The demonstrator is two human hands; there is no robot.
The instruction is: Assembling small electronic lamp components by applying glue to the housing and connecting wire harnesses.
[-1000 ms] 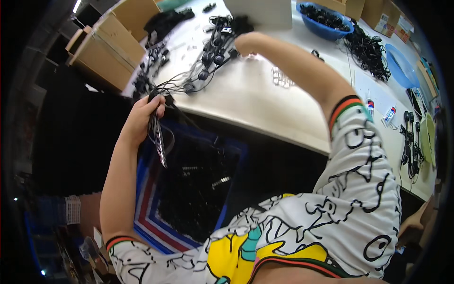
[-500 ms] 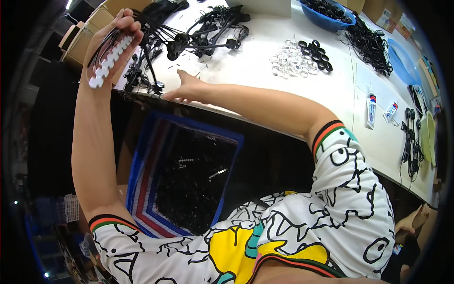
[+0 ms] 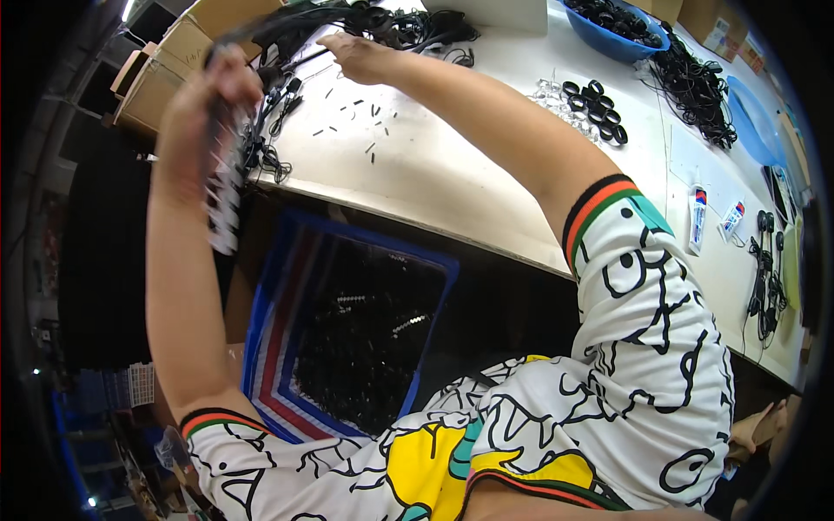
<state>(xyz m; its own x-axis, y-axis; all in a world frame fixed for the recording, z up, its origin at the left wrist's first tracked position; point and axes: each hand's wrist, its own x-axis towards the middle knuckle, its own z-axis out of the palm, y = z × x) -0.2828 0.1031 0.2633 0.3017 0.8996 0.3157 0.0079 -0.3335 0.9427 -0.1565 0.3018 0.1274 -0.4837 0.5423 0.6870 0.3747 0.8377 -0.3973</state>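
My left hand [image 3: 213, 100], smeared by motion, is raised at the upper left, closed around a bundle of black cables. From its palm side hangs a row of white toothed pieces [image 3: 222, 204], blurred too; whether they are joined to the cables I cannot tell. Black cables [image 3: 287, 24] run from this hand toward the back of the white table. At the table's far left my right hand [image 3: 358, 59] reaches out with its fingers extended beside a heap of black cables [image 3: 417, 28]. Its fingertips are close to one cable; contact is unclear.
Small black bits [image 3: 372, 130] lie scattered on the white table [image 3: 417, 182]. Clear rings and black rings [image 3: 599, 108] sit farther right, near a blue bowl [image 3: 612, 35] of black parts. Two tubes [image 3: 698, 221] lie at the right. Below the edge stands a blue-rimmed bag [image 3: 347, 430].
My right hand has moved away from the table's near edge toward the back, and cables there have shifted back with it. In my left hand the white toothed row has swung lower.
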